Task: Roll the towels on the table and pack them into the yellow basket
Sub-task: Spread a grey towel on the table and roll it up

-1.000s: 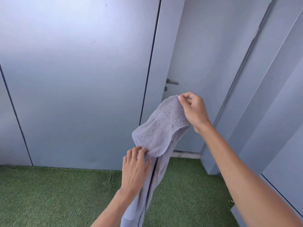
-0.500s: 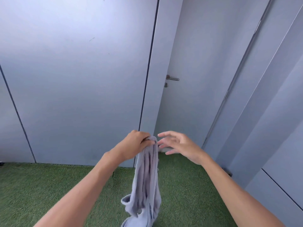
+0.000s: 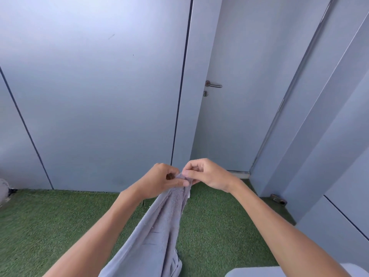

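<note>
The towel (image 3: pixel 159 232) runs out at the bottom edge. Its top end is hidden between both hands. A pale corner (image 3: pixel 279 272) at bottom right is cut off.

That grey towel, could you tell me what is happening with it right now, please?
A person holds the grey towel up in the air by its top edge. The left hand grips it and the right hand pinches the same edge beside it. The rest hangs down bunched over the green turf. It is not rolled, and no basket is in view.
</note>
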Motion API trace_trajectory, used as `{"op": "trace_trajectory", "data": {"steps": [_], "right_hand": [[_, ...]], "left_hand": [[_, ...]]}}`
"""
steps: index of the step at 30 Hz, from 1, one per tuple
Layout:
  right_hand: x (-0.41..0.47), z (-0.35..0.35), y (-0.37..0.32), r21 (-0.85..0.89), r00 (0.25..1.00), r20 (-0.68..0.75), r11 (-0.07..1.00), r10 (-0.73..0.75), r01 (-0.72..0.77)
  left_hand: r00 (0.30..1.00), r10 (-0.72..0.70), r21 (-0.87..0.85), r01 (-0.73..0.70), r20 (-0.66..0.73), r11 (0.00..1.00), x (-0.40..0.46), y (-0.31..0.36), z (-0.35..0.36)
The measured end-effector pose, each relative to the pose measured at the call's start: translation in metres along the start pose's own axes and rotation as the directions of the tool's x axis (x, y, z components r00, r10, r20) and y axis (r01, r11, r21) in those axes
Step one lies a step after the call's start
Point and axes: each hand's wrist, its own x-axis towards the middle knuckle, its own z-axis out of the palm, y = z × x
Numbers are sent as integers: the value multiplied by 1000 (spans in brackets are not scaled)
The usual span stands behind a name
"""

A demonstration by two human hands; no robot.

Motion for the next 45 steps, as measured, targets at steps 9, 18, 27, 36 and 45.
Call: {"op": "trace_trajectory", "data": {"steps": [9,18,27,36,45], "right_hand": [[-26,-53,34,58,945,-326,998,36,-18],[-41,-34,9,-155,992,-59,981,111,-119],[-41,-40,-1,-202,993,-117,979,1,-25],[-86,-89,8,-312,892,-451,942,-34,-122],[-88,-49,11,-349,895,-445,926,-28,-144]], "left_hand": [[972,-232,-283,231,30,931,-58,-69,10],[998,-49,-203,38,-51,978,-19,-16,17],[985,50,8,-49,-168,999,-4,-1,29],[940,-161,138,210,-301,968,-27,-66,38],[981,-156,-211,130,-111,969,-31,-14,49]]}}
